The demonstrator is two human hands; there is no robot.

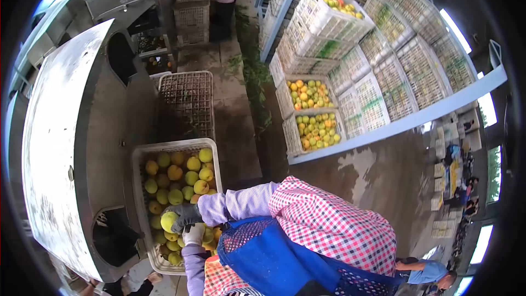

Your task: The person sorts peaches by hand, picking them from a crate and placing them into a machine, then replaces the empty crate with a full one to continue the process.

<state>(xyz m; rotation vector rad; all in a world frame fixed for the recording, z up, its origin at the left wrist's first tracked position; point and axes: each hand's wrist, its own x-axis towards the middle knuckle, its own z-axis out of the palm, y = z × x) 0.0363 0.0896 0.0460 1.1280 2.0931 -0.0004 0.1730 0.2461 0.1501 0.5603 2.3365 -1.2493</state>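
A white plastic crate (215, 159) of yellow-green and orange peaches lies in front of me. My right hand (185, 217), in a dark grey glove, is closed around a large yellow-green peach (169, 221) above the other fruit. Just below it in the picture, my left hand (193, 235) wears a whitish glove. Its fingers look curled, close against the right hand, and what they hold is hidden. Loose peaches (191, 177) fill the crate around both hands. Lilac sleeves (238, 204) cover my forearms, and a blue apron (279, 257) covers my front.
A metal machine (60, 131) with oval openings borders the crate. An empty-looking crate (186, 101) stands beyond it. Stacked crates (323, 27), some holding fruit, fill a blue-framed rack (394, 120). Leaves (255, 77) litter the floor. A person in blue (430, 271) is behind me.
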